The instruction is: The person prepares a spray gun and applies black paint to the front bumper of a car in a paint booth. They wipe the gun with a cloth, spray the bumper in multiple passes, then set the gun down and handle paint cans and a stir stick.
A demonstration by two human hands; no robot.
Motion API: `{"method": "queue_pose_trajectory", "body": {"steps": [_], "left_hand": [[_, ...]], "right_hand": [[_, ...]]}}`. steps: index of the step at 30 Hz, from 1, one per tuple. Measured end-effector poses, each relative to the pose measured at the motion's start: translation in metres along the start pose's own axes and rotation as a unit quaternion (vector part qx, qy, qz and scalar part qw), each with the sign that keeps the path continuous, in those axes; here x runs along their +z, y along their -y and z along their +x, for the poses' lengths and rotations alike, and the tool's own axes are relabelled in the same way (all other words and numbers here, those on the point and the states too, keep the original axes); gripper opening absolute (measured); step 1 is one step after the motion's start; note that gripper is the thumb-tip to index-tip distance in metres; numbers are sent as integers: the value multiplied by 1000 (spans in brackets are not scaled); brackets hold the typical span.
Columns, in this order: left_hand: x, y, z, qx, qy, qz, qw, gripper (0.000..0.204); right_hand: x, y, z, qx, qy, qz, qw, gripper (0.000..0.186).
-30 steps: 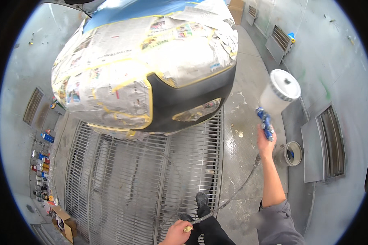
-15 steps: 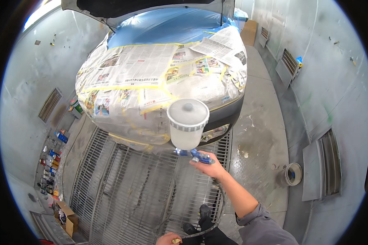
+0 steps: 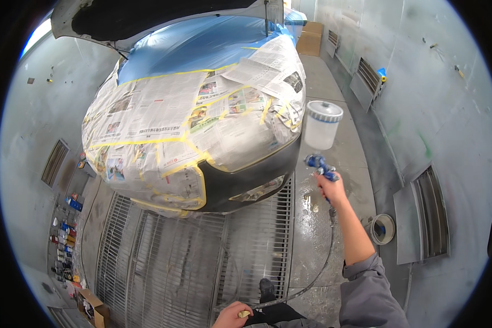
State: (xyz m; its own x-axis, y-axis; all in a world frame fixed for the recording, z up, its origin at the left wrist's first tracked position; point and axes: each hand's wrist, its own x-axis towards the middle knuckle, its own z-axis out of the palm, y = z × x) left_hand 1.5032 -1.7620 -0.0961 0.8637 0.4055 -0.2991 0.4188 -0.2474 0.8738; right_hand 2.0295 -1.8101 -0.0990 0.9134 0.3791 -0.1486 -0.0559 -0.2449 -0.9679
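Note:
My right hand [image 3: 331,186] grips a blue spray gun [image 3: 320,167] topped by a white paint cup [image 3: 322,127], held right of a car front [image 3: 139,109] covered in newspaper, yellow tape and blue plastic. The car's dark lower bumper corner [image 3: 240,172] is exposed, with some papered patches. A hose [image 3: 320,273] runs down from the gun to my left hand [image 3: 229,314] at the lower edge, whose closed fingers hold it along with a small yellow object [image 3: 243,314].
Floor grates [image 3: 164,257] lie below me and under the car. Cans and bottles [image 3: 64,240] line the left wall, near a cardboard box [image 3: 93,309]. A bucket [image 3: 382,229] stands by a right-wall vent [image 3: 433,208]. The raised hood [image 3: 147,19] overhangs the back.
The gun in my right hand swung left in front of the bumper, then back to the right. The view has shifted, showing more of the raised hood. My left hand stayed low.

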Motion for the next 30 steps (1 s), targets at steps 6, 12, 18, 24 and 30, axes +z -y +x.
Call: {"method": "queue_pose_trajectory", "body": {"steps": [6, 12, 18, 24, 30], "left_hand": [[0, -22, 38, -8, -21, 20, 1000, 11], [-13, -46, 68, -8, -45, -43, 998, 14], [-39, 11, 57, -57, -3, -17, 998, 14], [-78, 50, 19, -32, 35, 19, 999, 11], [-125, 95, -23, -25, 81, 21, 996, 15]], "right_hand": [[-40, 28, 67, -41, -70, -1, 997, 26], [-40, 57, 107, -201, -241, -109, 943, 26], [-5, 50, 46, -118, -137, -131, 975, 27], [68, 61, -48, 3, -24, -113, 993, 25], [169, 102, -128, -72, 57, -77, 993, 21]]}}
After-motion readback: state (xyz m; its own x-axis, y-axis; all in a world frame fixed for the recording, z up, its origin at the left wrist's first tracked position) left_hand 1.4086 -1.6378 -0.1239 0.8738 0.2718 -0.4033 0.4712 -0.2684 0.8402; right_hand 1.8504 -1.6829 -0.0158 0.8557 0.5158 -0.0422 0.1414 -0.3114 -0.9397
